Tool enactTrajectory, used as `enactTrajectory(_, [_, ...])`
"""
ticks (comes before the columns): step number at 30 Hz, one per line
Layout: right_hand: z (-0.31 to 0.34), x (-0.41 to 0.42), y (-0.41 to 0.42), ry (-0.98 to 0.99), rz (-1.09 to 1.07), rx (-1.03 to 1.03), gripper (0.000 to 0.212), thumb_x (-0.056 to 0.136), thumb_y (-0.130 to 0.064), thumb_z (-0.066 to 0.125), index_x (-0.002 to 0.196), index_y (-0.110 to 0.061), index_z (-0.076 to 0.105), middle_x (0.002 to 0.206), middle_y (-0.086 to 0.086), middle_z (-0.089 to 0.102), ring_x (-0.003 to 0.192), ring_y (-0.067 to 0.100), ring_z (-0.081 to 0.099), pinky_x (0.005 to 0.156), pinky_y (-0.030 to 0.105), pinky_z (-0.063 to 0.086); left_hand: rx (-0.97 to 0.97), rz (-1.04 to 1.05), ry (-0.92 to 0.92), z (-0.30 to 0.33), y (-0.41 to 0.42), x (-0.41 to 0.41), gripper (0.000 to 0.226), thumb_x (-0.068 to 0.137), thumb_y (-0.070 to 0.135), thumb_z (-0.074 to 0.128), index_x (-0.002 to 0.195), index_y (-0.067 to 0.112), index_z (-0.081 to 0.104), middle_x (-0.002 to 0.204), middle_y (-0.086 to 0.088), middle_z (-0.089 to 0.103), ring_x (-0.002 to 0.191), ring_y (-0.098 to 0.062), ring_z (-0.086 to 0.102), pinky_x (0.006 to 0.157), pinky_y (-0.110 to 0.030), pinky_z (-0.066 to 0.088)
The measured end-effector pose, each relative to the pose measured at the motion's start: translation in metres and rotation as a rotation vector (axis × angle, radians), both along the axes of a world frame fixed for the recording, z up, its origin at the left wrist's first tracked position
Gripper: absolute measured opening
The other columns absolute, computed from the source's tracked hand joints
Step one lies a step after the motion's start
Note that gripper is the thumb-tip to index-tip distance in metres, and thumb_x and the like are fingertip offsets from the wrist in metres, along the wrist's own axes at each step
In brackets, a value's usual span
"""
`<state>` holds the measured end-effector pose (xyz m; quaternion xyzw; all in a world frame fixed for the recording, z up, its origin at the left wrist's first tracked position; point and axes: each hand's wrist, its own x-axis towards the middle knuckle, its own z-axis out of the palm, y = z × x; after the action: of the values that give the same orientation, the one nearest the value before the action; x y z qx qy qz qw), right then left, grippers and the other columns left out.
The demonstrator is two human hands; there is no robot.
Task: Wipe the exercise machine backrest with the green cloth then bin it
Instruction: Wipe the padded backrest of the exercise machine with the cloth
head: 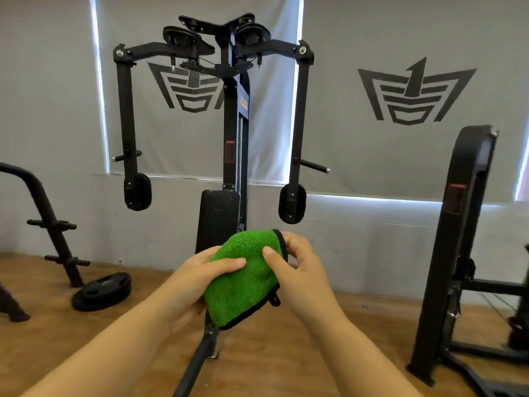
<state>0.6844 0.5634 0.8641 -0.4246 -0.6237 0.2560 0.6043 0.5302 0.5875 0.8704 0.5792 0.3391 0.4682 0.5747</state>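
Observation:
A fluffy green cloth with black trim is held up in front of me by both hands. My left hand grips its left side, thumb across the front. My right hand pinches its upper right edge. Behind the cloth stands a black exercise machine with two hanging arms. Its black padded backrest is upright, just beyond the cloth, and the cloth hides its lower end. No bin is in view.
A black rack stands at the left with a weight plate on the wooden floor. Another black machine frame rises at the right. The machine's base bar runs toward me along the floor.

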Motion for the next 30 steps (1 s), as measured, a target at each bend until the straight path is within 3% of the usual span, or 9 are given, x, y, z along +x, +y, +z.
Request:
enactTrajectory(2, [0.011, 0.005, 0.030, 0.045, 0.067, 0.002, 0.016, 0.093, -0.015, 0.054, 0.098, -0.028, 0.060, 0.110, -0.002, 0.061, 0.098, 0.004, 0.060, 0.081, 0.021, 0.051, 0.031, -0.029, -0.021, 0.010, 0.037, 0.006, 0.038, 0.069, 0.018, 0.064, 0.107, 0.014, 0.065, 0.101, -0.010, 0.072, 0.091, -0.025, 0.069, 0.074, -0.033, 0.057])
enactTrajectory(5, [0.029, 0.010, 0.068, 0.078, 0.105, 0.005, 0.010, 0.094, -0.011, 0.051, 0.096, -0.014, 0.061, 0.088, -0.002, 0.064, 0.075, -0.003, 0.061, 0.064, 0.011, 0.048, 0.059, -0.031, -0.034, 0.025, 0.082, 0.012, 0.044, 0.066, 0.022, 0.067, 0.110, 0.015, 0.065, 0.104, -0.009, 0.071, 0.094, -0.026, 0.068, 0.083, -0.039, 0.054])
enactTrajectory(9, [0.040, 0.009, 0.122, 0.100, 0.068, 0.075, 0.014, 0.093, -0.013, 0.053, 0.087, -0.022, 0.061, 0.082, -0.005, 0.064, 0.072, -0.001, 0.060, 0.064, 0.013, 0.049, 0.085, 0.025, -0.061, 0.033, 0.131, 0.016, 0.049, 0.066, 0.023, 0.070, 0.113, 0.012, 0.061, 0.108, -0.012, 0.069, 0.096, -0.026, 0.067, 0.084, -0.039, 0.053])
enactTrajectory(14, [0.025, 0.000, 0.182, 0.168, 0.031, 0.098, 0.014, 0.093, -0.013, 0.053, 0.087, -0.022, 0.062, 0.082, -0.004, 0.064, 0.073, 0.003, 0.060, 0.065, 0.016, 0.050, 0.046, 0.149, -0.149, 0.027, 0.181, 0.009, 0.026, 0.082, 0.003, 0.056, 0.106, 0.015, 0.059, 0.103, -0.011, 0.064, 0.092, -0.026, 0.062, 0.079, -0.039, 0.051])
enactTrajectory(18, [0.006, -0.012, 0.229, 0.201, 0.068, 0.043, 0.011, 0.093, -0.012, 0.052, 0.092, -0.016, 0.062, 0.082, -0.002, 0.065, 0.072, 0.003, 0.061, 0.064, 0.018, 0.050, 0.031, 0.262, -0.117, 0.014, 0.222, -0.004, 0.021, 0.084, 0.006, 0.061, 0.105, 0.010, 0.063, 0.104, -0.014, 0.067, 0.092, -0.027, 0.064, 0.079, -0.036, 0.052])
enactTrajectory(23, [-0.010, -0.029, 0.297, 0.236, 0.147, 0.018, 0.013, 0.093, -0.009, 0.052, 0.093, -0.017, 0.063, 0.081, -0.004, 0.066, 0.069, -0.002, 0.062, 0.058, 0.012, 0.048, 0.104, 0.375, 0.020, -0.003, 0.278, -0.022, 0.003, 0.088, 0.015, 0.059, 0.089, 0.017, 0.061, 0.087, -0.003, 0.065, 0.078, -0.015, 0.063, 0.069, -0.026, 0.050])
enactTrajectory(26, [-0.017, -0.041, 0.347, 0.254, 0.190, 0.014, 0.015, 0.092, -0.011, 0.053, 0.089, -0.021, 0.063, 0.080, -0.005, 0.068, 0.072, 0.003, 0.064, 0.062, 0.015, 0.051, 0.158, 0.470, 0.143, -0.008, 0.315, -0.033, 0.006, 0.091, 0.021, 0.055, 0.092, 0.016, 0.057, 0.088, -0.003, 0.062, 0.079, -0.015, 0.059, 0.070, -0.023, 0.048])
enactTrajectory(30, [-0.019, -0.057, 0.413, 0.253, 0.262, 0.015, 0.015, 0.093, -0.014, 0.053, 0.087, -0.023, 0.063, 0.083, -0.004, 0.068, 0.077, 0.008, 0.063, 0.065, 0.019, 0.051, 0.217, 0.581, 0.198, -0.005, 0.366, -0.044, 0.010, 0.094, 0.022, 0.050, 0.098, 0.013, 0.051, 0.079, 0.003, 0.055, 0.069, -0.007, 0.054, 0.052, -0.009, 0.042])
